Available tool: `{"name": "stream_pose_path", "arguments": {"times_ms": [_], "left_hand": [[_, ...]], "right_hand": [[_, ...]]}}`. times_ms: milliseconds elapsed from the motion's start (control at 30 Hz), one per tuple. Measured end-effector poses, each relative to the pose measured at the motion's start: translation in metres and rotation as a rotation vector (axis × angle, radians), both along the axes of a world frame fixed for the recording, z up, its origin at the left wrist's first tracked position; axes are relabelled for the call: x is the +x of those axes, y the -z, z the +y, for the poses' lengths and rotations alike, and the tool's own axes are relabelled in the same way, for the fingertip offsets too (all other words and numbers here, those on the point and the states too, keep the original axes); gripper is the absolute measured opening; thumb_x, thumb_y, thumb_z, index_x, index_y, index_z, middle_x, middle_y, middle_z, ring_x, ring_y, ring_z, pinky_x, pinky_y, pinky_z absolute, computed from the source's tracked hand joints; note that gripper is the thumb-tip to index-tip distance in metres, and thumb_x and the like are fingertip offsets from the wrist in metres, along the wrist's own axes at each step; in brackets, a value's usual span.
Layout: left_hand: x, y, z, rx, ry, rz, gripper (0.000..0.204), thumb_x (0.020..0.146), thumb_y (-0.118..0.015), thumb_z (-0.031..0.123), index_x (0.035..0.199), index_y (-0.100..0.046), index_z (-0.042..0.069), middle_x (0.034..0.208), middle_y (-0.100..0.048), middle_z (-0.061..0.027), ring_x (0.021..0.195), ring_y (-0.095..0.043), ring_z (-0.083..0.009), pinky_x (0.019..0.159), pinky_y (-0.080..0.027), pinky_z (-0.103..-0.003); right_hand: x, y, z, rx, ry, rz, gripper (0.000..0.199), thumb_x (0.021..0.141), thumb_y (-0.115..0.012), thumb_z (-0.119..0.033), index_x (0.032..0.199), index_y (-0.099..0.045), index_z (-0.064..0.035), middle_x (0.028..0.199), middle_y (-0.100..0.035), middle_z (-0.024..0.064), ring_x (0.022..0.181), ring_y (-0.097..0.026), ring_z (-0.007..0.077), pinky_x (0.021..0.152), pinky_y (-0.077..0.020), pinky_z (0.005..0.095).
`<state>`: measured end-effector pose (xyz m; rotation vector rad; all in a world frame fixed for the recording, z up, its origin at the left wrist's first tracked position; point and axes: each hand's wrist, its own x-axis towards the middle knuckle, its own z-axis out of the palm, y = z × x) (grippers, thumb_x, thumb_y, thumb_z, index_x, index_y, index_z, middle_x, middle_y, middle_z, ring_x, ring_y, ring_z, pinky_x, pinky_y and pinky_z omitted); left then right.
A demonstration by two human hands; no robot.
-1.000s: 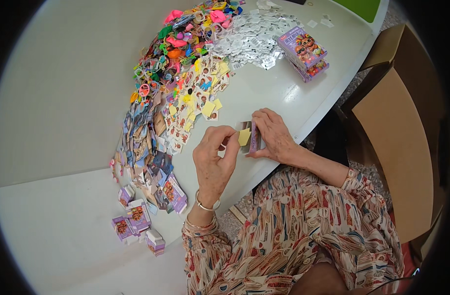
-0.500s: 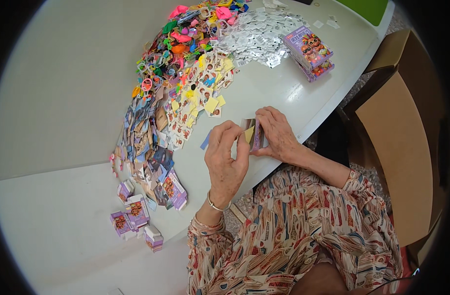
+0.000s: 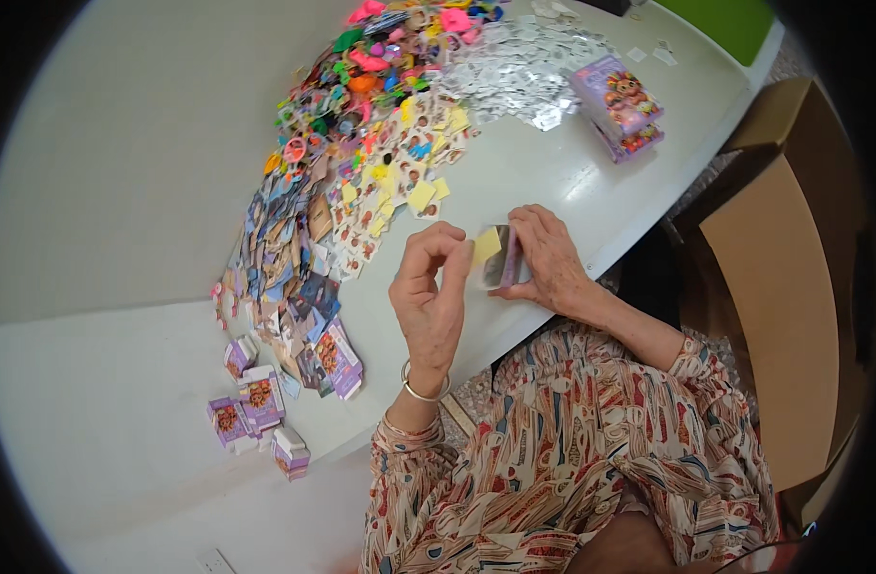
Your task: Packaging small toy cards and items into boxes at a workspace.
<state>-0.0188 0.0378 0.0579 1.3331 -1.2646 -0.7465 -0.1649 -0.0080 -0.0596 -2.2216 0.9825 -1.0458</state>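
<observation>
My left hand (image 3: 428, 301) pinches a small yellow paper square (image 3: 486, 246) between thumb and fingertips, close to the mouth of a small purple box. My right hand (image 3: 555, 260) wraps round that purple box (image 3: 515, 265) near the table's front edge. Something dark and grey, like a card, shows at the box's left side; it is blurred. Beyond my left hand spreads a heap of picture stickers and yellow squares (image 3: 421, 196). Left of it lies a pile of blue and brown printed cards (image 3: 290, 244).
Colourful small toys (image 3: 361, 81) are heaped at the back, beside a mound of silvery-white packets (image 3: 524, 72). Stacked purple boxes (image 3: 618, 96) stand at the far right. More purple boxes (image 3: 261, 397) lie at the left. A cardboard carton (image 3: 777, 316) stands right of the table.
My left hand has drawn back slightly left from the box, with the yellow square now plainly in its fingertips. My right hand keeps hold of the box. The view has shifted a little.
</observation>
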Motion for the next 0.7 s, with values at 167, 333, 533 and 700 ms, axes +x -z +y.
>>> {"name": "stream_pose_path", "arguments": {"times_ms": [167,333,533,700], "left_hand": [[0.035,0.005,0.005,-0.073,-0.163,0.184,0.005,0.093,-0.057,0.003,0.097,-0.057,0.001,0.092,-0.061,-0.0015,0.072,-0.052,-0.0059,0.069,-0.044,-0.020],[0.099,0.081,0.035,0.222,-0.251,-0.417,0.009,0.089,-0.063,0.011,0.094,-0.062,0.003,0.084,-0.064,-0.0029,0.072,-0.057,-0.0095,0.062,-0.047,-0.026],[0.188,0.085,0.025,0.016,-0.528,-0.938,0.025,0.082,-0.069,0.023,0.092,-0.062,0.001,0.091,-0.064,-0.0106,0.084,-0.058,-0.0279,0.077,-0.043,-0.037],[0.265,0.105,0.039,0.227,-0.573,-1.240,0.047,0.075,-0.074,0.037,0.096,-0.063,-0.004,0.094,-0.063,-0.0187,0.088,-0.058,-0.0373,0.081,-0.043,-0.044]], "right_hand": [[-0.006,-0.002,-0.006,-0.014,0.063,-0.038,0.086,0.055,-0.087,-0.036,0.119,-0.044,0.0005,0.114,-0.048,0.0188,0.106,-0.047,0.0377,0.094,-0.0390,0.0455],[-0.007,-0.014,-0.030,0.018,0.196,0.001,0.083,0.058,-0.084,-0.044,0.116,-0.044,0.0006,0.108,-0.051,0.0192,0.102,-0.047,0.0368,0.091,-0.0396,0.0449],[-0.018,0.002,-0.052,-0.046,0.279,0.146,0.083,0.060,-0.083,-0.045,0.117,-0.044,0.0005,0.107,-0.051,0.0184,0.103,-0.046,0.0360,0.090,-0.0395,0.0454],[-0.008,0.001,-0.050,-0.039,0.274,0.121,0.083,0.060,-0.083,-0.045,0.118,-0.044,-0.0004,0.107,-0.051,0.0174,0.102,-0.046,0.0352,0.090,-0.0391,0.0448]]}}
